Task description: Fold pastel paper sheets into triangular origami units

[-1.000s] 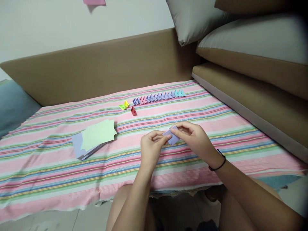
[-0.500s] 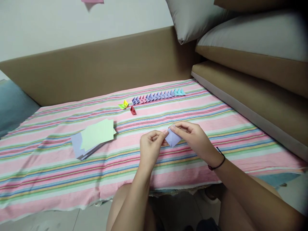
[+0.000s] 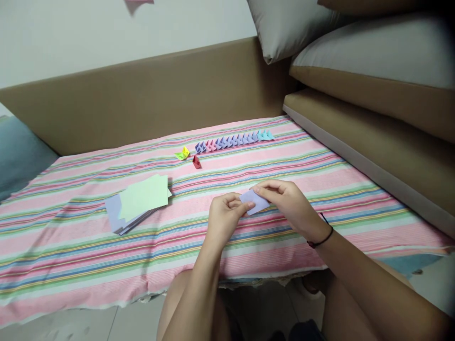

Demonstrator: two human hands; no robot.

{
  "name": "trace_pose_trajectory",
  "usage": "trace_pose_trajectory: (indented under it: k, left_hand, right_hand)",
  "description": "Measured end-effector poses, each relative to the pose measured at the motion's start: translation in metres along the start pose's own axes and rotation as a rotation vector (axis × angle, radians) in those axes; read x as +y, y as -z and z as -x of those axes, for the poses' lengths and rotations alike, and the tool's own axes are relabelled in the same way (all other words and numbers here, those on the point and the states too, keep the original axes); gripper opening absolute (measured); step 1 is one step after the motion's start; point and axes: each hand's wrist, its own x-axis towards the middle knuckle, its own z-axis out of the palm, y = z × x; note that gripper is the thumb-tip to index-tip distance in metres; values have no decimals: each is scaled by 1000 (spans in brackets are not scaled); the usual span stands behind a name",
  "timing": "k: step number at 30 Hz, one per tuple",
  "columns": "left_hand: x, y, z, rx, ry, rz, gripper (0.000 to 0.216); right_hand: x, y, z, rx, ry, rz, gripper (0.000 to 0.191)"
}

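Between my two hands is a small folded piece of purple paper (image 3: 256, 202), held just above the striped cloth. My left hand (image 3: 227, 210) pinches its left side, thumb on top. My right hand (image 3: 280, 196) grips the upper right edge between thumb and fingers; a dark cord circles that wrist. Farther back stands a row of small folded paper pieces (image 3: 234, 141) in purple, pink and light blue. A dark red folded piece (image 3: 196, 162) and a yellow-green folded piece (image 3: 182, 154) lie near the row's left end.
A stack of pale green and purple paper sheets (image 3: 145, 199) lies to the left on the striped cloth (image 3: 88, 255). Behind is a brown backrest (image 3: 149, 94). Large cushions (image 3: 373, 94) are piled at the right, and a blue-grey cushion (image 3: 21, 156) sits at the far left.
The purple paper has gone from a pointed, diamond-like outline to a flatter rectangular one. My left thumb has moved onto its face. The other papers stay put.
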Motion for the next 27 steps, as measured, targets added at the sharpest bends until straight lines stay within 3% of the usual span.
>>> trace_pose_trajectory:
  k: [3,8,15,21,24,27]
  left_hand:
    - [-1,1,0,-31,3,38,25]
    - [1,1,1,-143,81,96,25]
    - [1,8,-4,-68,-8,16,20]
    - [-2,12,-7,83,-227,-156,18]
    - [-4,13,-5,46,-237,-292,16]
    - [-4,12,-4,8,-202,-298,14]
  right_hand:
    - [0,4,-2,-38,-55,-8,24]
    - [0,7,-4,25,-51,-16,29]
    - [-5,8,-6,-38,-112,-8,29]
    - [-3,12,-5,-293,-207,105,20]
    - [1,8,-3,-376,-172,150,19]
    - [3,5,-2,-359,-89,179,19]
